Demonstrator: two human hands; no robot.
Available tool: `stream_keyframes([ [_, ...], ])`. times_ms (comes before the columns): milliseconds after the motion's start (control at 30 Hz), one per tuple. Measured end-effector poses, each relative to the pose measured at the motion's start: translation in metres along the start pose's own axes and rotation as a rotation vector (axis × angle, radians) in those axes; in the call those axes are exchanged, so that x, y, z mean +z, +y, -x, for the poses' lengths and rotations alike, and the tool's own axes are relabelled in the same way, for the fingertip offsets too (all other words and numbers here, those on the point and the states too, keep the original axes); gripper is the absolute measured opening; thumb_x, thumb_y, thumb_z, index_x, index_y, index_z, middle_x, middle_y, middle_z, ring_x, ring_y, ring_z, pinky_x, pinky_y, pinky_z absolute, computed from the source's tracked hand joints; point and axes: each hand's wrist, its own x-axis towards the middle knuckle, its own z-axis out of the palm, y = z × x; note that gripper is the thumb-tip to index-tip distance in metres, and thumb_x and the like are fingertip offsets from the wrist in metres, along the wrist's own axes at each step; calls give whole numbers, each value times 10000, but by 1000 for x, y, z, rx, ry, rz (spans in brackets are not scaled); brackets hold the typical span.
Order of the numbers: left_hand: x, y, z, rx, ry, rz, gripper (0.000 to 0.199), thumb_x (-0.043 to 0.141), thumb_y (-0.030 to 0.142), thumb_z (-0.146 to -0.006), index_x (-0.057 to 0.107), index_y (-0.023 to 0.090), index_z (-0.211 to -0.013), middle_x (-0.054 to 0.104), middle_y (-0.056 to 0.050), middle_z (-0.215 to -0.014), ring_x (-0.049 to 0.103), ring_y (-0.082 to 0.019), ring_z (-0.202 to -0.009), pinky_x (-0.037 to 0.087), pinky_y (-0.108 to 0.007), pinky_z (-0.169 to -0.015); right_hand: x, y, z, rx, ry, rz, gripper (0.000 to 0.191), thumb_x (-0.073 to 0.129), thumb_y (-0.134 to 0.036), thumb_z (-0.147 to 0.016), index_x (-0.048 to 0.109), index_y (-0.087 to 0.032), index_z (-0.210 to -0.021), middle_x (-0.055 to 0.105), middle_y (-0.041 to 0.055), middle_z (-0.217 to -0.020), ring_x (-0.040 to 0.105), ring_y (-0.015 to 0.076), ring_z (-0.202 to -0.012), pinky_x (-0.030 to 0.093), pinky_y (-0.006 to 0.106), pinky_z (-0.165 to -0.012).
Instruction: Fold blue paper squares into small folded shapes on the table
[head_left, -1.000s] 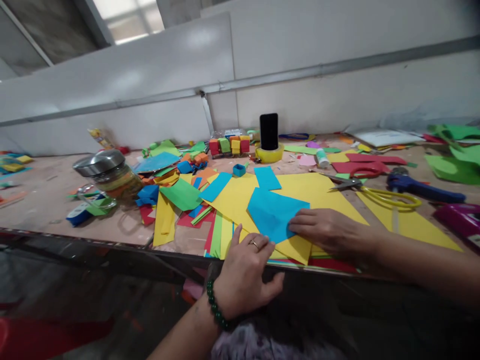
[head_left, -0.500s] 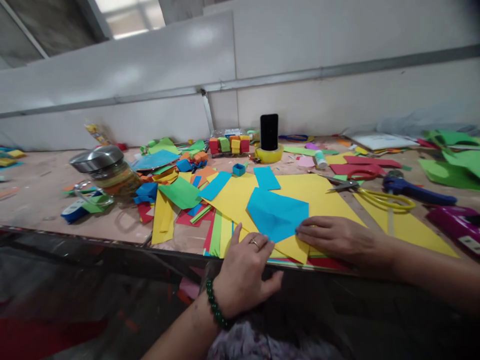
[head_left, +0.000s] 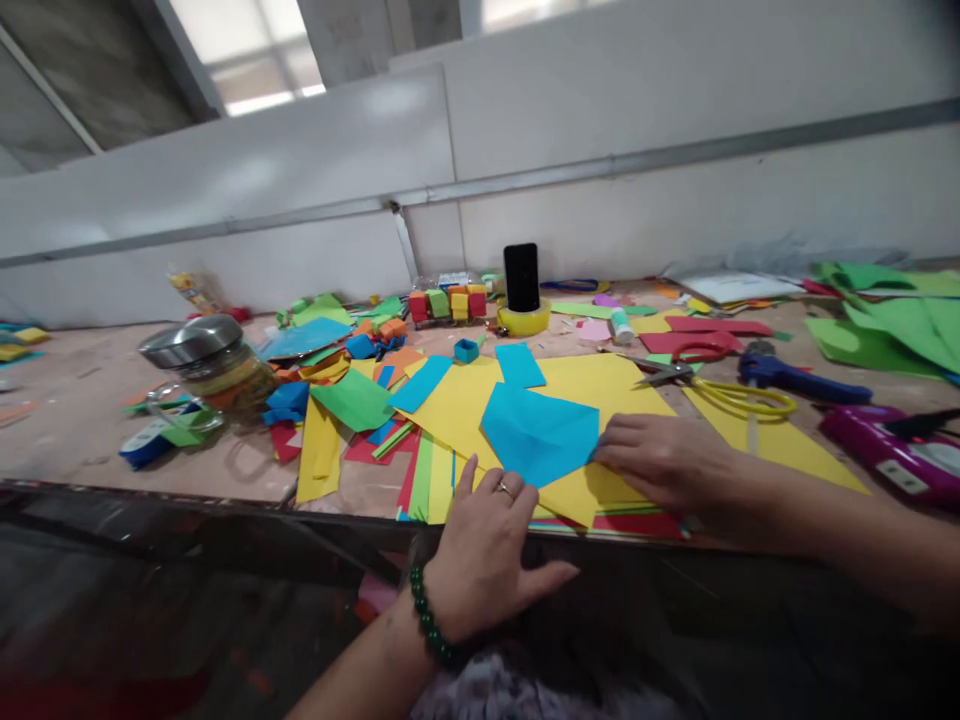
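A piece of blue paper (head_left: 541, 432) with faint creases and angled edges lies on large yellow sheets (head_left: 615, 385) at the table's front. My left hand (head_left: 491, 545), wearing a ring and a green bead bracelet, is open at the front edge. Its fingertips rest by the blue paper's lower edge, and its thumb points out to the right. My right hand (head_left: 660, 458) has its fingers pressed together at the blue paper's right corner; its thumb is hidden. Two blue strips, one a strip (head_left: 519, 366) behind and one a strip (head_left: 421, 384) to the left, lie flat.
Scissors (head_left: 720, 390), blue-handled pliers (head_left: 799, 375) and a magenta tool (head_left: 892, 450) lie at right. Behind stand a glue stick (head_left: 621, 326), a phone (head_left: 521, 277) on a tape roll (head_left: 523, 319) and folded paper cubes (head_left: 448, 304). A glass jar (head_left: 225, 375) stands left among paper scraps.
The view has shifted a little, so the table's things sit further left and mostly lower. My left thumb reaches further out. My right fingers stay at the blue paper's corner.
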Motion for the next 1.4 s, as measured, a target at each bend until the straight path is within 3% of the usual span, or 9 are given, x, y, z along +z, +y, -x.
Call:
stream_keyframes([
  [200,-4,0,0,-47,19,63,419,489,605,-875,544,196,-948,613,-49,-959,568,-252,-990,248,-569,-1106,-1,43,-4,444,-4,-113,493,520,-209,-811,574,-215,-1302,563,130,-1359,555,301,-1189,475,441,-951],
  [300,-6,-3,-6,-52,21,88,368,431,550,-930,543,201,-970,626,-36,-948,576,-236,-981,267,-565,-1092,4,59,-19,535,-30,-168,396,405,-301,-911,621,-170,-1216,692,133,-1125,660,255,-980,528,371,-809],
  [433,-6,-9,-15,-63,43,50,299,395,442,-974,556,201,-1048,647,-38,-975,582,-226,-983,273,-560,-1086,4,62,-30,710,-58,-495,487,600,-439,-793,634,-112,-1153,656,49,-704,597,184,-628,458,283,-556],
  [667,-3,-8,-21,-49,282,-80,267,498,334,-934,595,195,-1140,647,-91,-1128,561,-272,-1017,430,-470,-882,-5,7,-24,1008,243,-764,349,586,-361,-771,679,-158,-1038,554,-13,-574,511,127,-521,423,239,-477],
  [733,-1,-4,-20,-17,316,-88,276,472,288,-943,591,198,-1176,654,-88,-1122,565,-263,-972,442,-442,-820,-3,-12,-18,985,241,-803,285,566,-362,-772,706,-146,-892,603,13,-612,556,142,-564,475,259,-534],
  [867,6,0,-18,23,215,-57,264,462,261,-947,617,214,-1155,676,-62,-1073,574,-249,-945,447,-431,-799,2,-43,-3,779,47,-766,336,526,-215,-743,705,-168,-1023,718,36,-776,643,173,-670,523,272,-607],
  [1067,14,-6,-11,16,164,49,220,464,241,-949,655,217,-1056,677,-42,-1116,588,-232,-1019,423,-467,-931,-3,-49,0,209,24,67,293,581,-131,-810,710,-225,-1057,689,121,-971,632,238,-889,508,325,-722],
  [1167,15,-7,-6,18,184,96,228,477,235,-937,645,188,-1084,657,-65,-1163,559,-243,-1084,418,-455,-976,0,-35,-7,-42,-17,109,342,585,-161,-854,650,-236,-1182,640,140,-1221,566,286,-1131,461,458,-929],
  [1400,12,-12,1,24,134,137,348,490,368,-935,588,189,-1217,633,-106,-1113,537,-273,-1018,457,-463,-892,-6,-28,-13,-10,-224,-201,573,587,-92,-791,524,-163,-1357,624,140,-1289,574,254,-1158,473,376,-949],
])
